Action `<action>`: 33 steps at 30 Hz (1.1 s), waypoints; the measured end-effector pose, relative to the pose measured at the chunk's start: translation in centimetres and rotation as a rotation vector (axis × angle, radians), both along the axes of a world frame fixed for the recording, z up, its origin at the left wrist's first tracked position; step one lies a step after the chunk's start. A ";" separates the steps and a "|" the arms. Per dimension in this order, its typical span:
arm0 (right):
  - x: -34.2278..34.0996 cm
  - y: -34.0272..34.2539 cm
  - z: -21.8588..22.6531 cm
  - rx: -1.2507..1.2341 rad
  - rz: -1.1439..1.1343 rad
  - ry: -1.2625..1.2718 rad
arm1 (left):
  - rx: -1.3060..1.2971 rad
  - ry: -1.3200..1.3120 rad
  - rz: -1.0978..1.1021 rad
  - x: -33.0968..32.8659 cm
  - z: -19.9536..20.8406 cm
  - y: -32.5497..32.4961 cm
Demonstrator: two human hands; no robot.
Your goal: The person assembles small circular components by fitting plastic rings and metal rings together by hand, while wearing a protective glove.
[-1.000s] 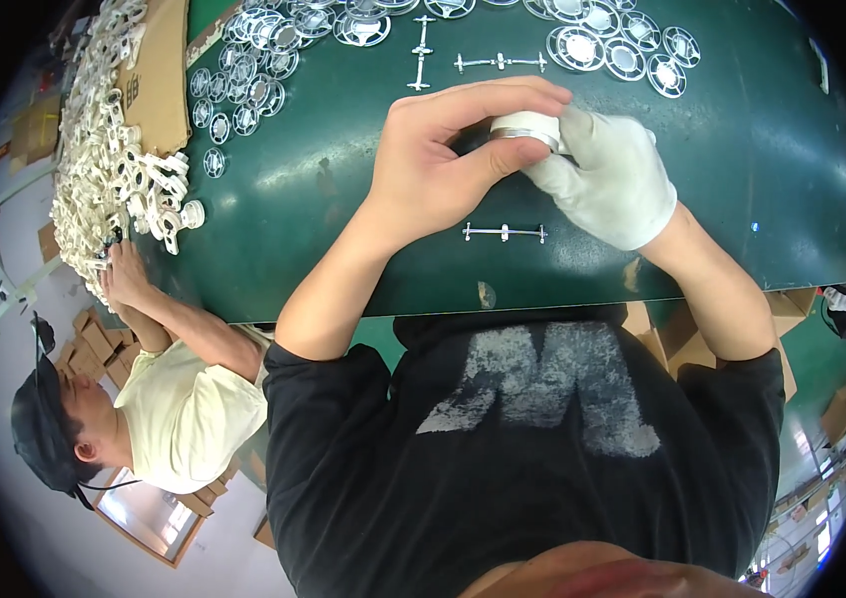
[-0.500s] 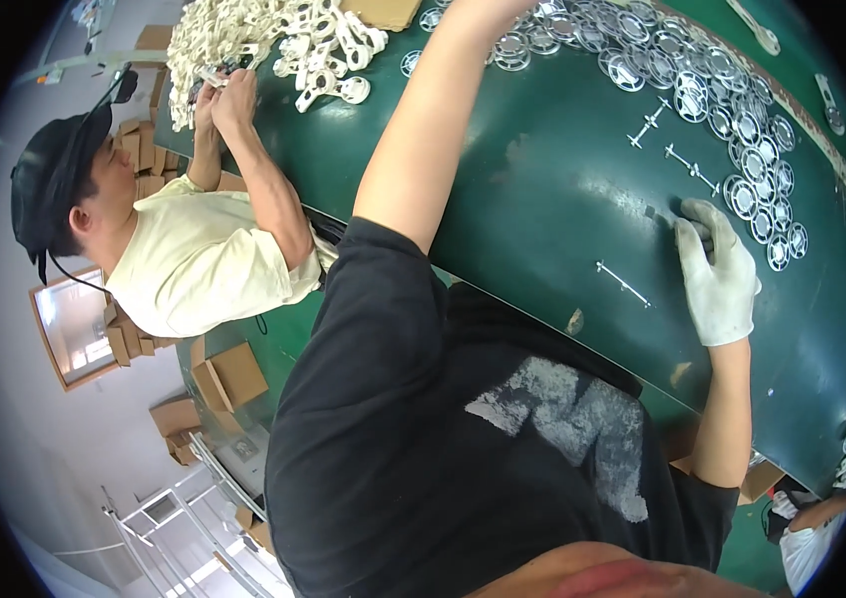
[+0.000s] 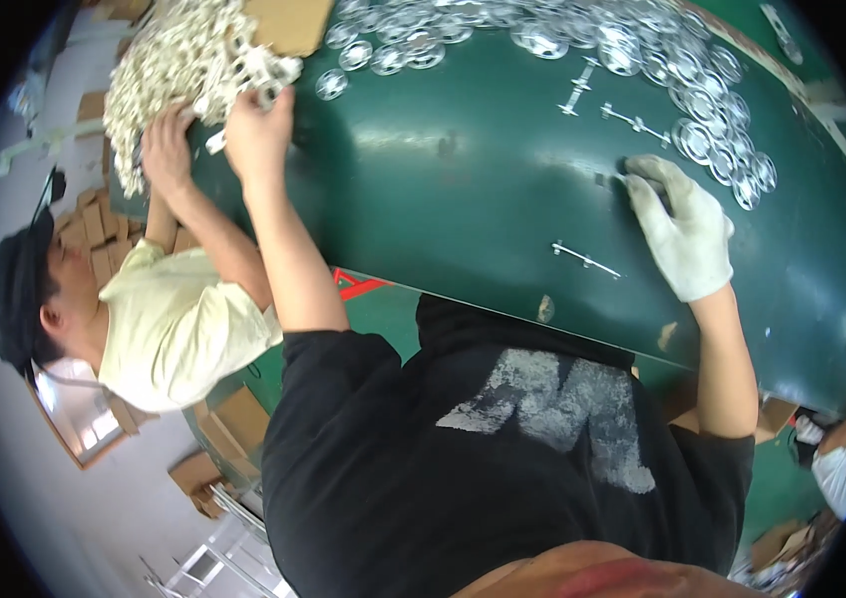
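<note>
My bare left hand (image 3: 261, 140) reaches to the near edge of a heap of cream plastic parts (image 3: 178, 75) at the far left. Its fingers close on one ring-ended cream part (image 3: 268, 95). My right hand (image 3: 680, 229), in a white glove, is held over the green table (image 3: 453, 209) with thumb and fingers curled together. Whatever lies between those fingertips is too small to make out. Near it on the table lie a thin metal rod with small cross pieces (image 3: 587, 259) and two similar rods, one of them (image 3: 635, 124) close beyond the glove.
Shiny round metal discs (image 3: 542, 40) spread along the far side, curving down the right. A co-worker's hand (image 3: 167, 149) touches the cream heap beside my left hand. Cardboard (image 3: 288, 25) lies at the back; a red bar (image 3: 355, 286) shows below the table edge.
My left hand has come from beyond the far middle to the cream parts, where it grips one. The co-worker's hands have separated at the heap. My right hand keeps its curled pose.
</note>
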State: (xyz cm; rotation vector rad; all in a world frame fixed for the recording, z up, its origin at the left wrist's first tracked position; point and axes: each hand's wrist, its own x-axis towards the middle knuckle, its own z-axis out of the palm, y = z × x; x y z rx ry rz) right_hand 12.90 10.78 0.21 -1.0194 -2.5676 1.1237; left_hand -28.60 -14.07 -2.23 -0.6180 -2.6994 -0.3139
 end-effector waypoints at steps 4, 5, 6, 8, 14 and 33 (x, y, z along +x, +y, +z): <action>0.1 0.1 -1.5 0.111 0.041 0.321 | 0.136 0.031 -0.321 7.8 4.0 3.9; -0.2 0.3 -1.8 0.234 0.097 0.422 | 0.131 -0.025 -0.479 10.2 4.8 5.8; -0.6 0.4 -1.5 0.272 0.138 0.537 | 0.121 -0.077 -0.628 12.5 5.4 7.5; -0.7 0.3 -1.5 0.415 0.119 0.660 | 0.093 -0.073 -1.048 17.1 5.4 11.4; 0.7 3.1 -1.9 0.523 -0.102 0.361 | 0.330 -0.097 -1.371 23.6 2.6 19.2; 1.0 4.6 -1.7 0.216 -0.246 0.359 | 0.486 -0.350 -1.325 22.0 3.2 19.3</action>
